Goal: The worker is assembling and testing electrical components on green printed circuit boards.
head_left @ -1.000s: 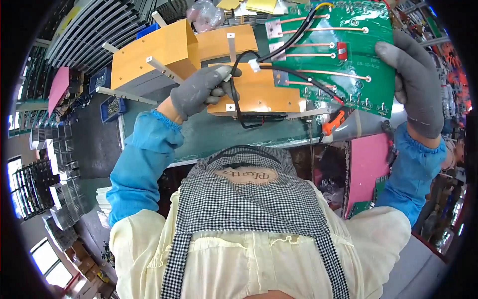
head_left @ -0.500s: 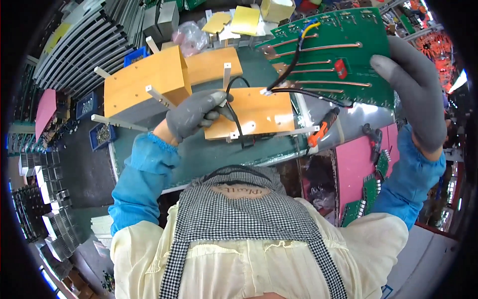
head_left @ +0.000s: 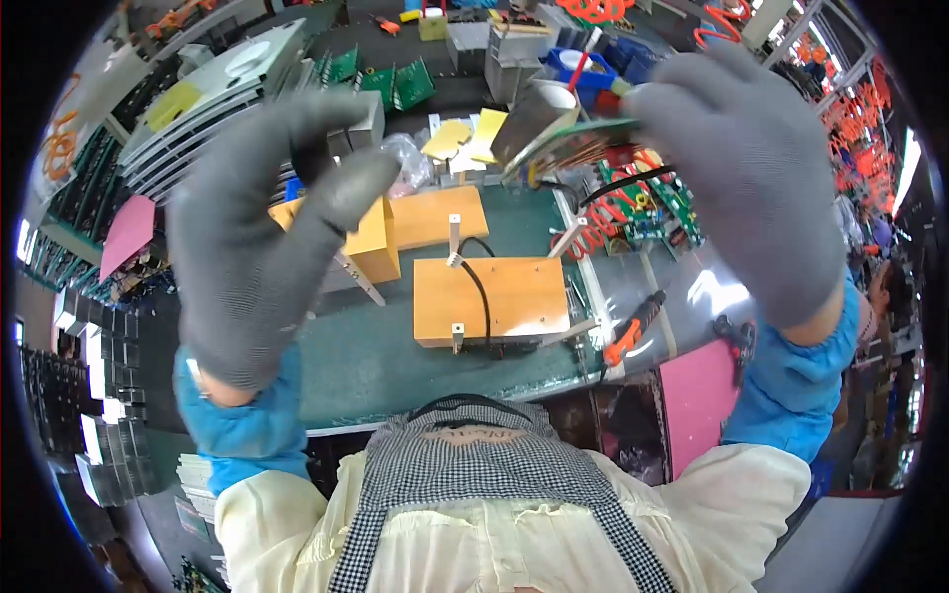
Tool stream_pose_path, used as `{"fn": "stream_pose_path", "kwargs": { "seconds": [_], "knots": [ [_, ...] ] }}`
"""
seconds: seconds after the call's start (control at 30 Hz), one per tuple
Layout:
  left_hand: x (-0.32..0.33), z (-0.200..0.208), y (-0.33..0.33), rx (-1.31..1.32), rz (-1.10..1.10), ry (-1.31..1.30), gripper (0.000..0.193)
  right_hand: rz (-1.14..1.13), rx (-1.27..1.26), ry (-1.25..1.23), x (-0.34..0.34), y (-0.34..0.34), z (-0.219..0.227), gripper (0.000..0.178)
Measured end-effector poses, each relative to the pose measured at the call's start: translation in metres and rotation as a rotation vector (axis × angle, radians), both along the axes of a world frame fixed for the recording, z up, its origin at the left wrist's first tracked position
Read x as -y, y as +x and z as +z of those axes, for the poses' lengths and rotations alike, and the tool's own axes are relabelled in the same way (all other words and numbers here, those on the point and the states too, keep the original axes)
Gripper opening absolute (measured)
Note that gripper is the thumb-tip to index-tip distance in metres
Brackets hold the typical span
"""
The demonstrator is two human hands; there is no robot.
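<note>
My left hand (head_left: 257,237), in a grey glove, is raised above the bench's left side. Thumb and fingers are spread with nothing between them. On the right, my gloved right hand (head_left: 741,178) grips the edge of a green circuit board (head_left: 568,146), now tilted and seen almost edge-on. A black cable (head_left: 633,181) hangs by the board near that hand. Below, an orange-yellow panel (head_left: 445,295) with pale standoff posts (head_left: 455,233) lies on the green bench, a black cable (head_left: 484,296) curving over it.
An orange and black power screwdriver (head_left: 633,331) lies right of the panel. An orange-yellow box (head_left: 374,247) stands partly behind my left hand. Yellow pads (head_left: 450,138) and a clear plastic bag (head_left: 410,158) sit behind. A pink sheet (head_left: 697,395) is at the lower right.
My left hand has let go of the cable at the panel and risen to the left, opening. The board in my right hand has tipped from showing its face to nearly edge-on.
</note>
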State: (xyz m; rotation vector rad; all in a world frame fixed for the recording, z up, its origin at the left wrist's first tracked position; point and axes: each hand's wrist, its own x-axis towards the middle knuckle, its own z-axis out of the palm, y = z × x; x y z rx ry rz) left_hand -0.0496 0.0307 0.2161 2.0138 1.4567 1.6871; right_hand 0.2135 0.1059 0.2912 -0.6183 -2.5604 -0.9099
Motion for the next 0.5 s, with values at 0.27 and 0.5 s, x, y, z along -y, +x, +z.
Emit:
{"fn": "stream_pose_path", "kwargs": {
  "seconds": [0.27,0.5],
  "knots": [
    [0.008,0.053,0.047,-0.989,0.300,0.010,0.016,0.251,-0.189,0.091,0.003,-0.058,-0.042,0.012],
    [0.015,0.040,0.046,-1.105,0.521,-0.091,0.010,0.471,-0.342,0.176,-0.007,-0.079,-0.071,0.011]
  ]
}}
